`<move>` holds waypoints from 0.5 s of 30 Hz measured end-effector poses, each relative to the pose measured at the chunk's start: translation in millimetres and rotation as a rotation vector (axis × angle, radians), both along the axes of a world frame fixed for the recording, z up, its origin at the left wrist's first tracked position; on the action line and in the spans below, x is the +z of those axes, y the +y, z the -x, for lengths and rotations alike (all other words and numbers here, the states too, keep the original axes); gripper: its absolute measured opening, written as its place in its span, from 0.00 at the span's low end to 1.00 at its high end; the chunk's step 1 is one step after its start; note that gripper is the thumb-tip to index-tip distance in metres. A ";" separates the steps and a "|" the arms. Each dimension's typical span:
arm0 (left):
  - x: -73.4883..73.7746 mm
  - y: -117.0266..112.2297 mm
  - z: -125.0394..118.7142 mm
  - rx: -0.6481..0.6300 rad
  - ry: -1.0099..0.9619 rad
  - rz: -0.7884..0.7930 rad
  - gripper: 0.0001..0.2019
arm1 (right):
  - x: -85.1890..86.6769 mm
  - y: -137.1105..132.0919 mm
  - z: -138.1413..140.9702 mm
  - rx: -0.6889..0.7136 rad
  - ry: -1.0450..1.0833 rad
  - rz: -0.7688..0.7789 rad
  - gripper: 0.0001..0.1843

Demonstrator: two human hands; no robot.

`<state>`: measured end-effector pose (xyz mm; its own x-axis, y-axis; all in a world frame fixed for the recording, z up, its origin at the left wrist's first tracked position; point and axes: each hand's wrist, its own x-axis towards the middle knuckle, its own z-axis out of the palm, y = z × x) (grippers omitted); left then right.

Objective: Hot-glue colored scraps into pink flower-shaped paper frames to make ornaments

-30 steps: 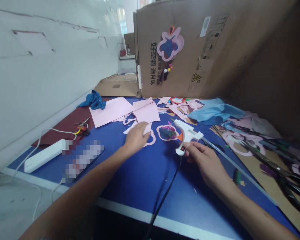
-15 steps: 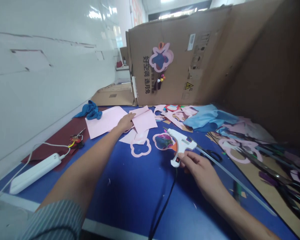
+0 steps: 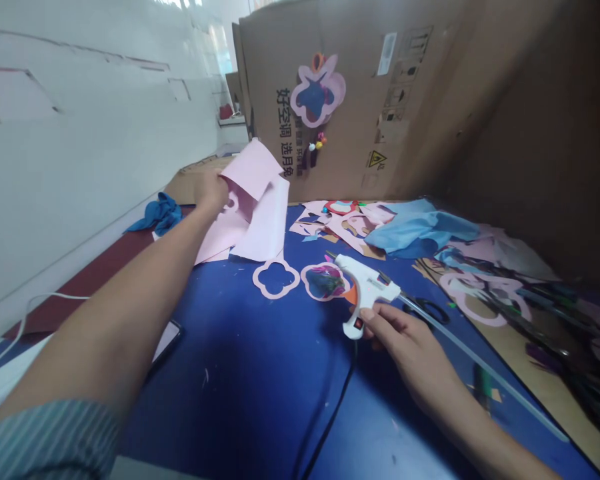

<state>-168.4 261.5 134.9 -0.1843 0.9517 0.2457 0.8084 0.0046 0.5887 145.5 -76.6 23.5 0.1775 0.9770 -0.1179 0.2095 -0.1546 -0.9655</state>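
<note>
My left hand [image 3: 213, 189] is closed on the edge of pink paper sheets [image 3: 255, 170], which hang lifted and bent above the blue tabletop [image 3: 240, 373]; its fingertips are partly hidden behind them. In my right hand [image 3: 393, 327] is a white hot glue gun [image 3: 363, 287], its nozzle pointing away and left, a long clear glue stick [image 3: 480, 360] out of its back. Below the sheets lies a pink flower-shaped paper frame [image 3: 276, 295]. Beside it, partly behind the glue gun, a second pink frame [image 3: 309, 293] surrounds a dark blue and purple filling.
A large cardboard box [image 3: 350, 173] stands at the back, a finished-looking flower ornament [image 3: 316, 100] hanging on it. Pink scraps and light blue cloth [image 3: 420, 230] lie before it. Scissors [image 3: 555, 347] crowd the right side. A phone [image 3: 167, 340] lies by my left forearm.
My left hand has moved left and up, lifting the pink sheets off the table. The glue gun stays in my right hand, almost in place. The view has shifted slightly.
</note>
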 end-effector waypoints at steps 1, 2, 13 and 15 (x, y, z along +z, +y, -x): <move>7.3 -1.5 11.5 0.083 0.191 -0.034 0.19 | 0.3 0.0 0.1 0.001 -0.004 0.001 0.30; 12.5 -3.5 23.1 0.154 0.275 -0.075 0.18 | 0.2 0.1 0.0 0.001 -0.005 0.002 0.30; -33.0 -45.1 60.6 0.078 0.686 0.010 0.32 | -2.1 1.1 -1.3 0.000 -0.007 0.003 0.29; -48.1 -67.4 40.2 -0.071 0.732 -0.080 0.32 | -1.3 0.4 -1.2 -0.008 -0.001 0.011 0.29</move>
<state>-208.6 194.1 86.9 0.1150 0.9292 0.3513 0.9910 -0.0829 -0.1052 146.8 -76.3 22.2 0.1859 0.9742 -0.1282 0.2096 -0.1668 -0.9635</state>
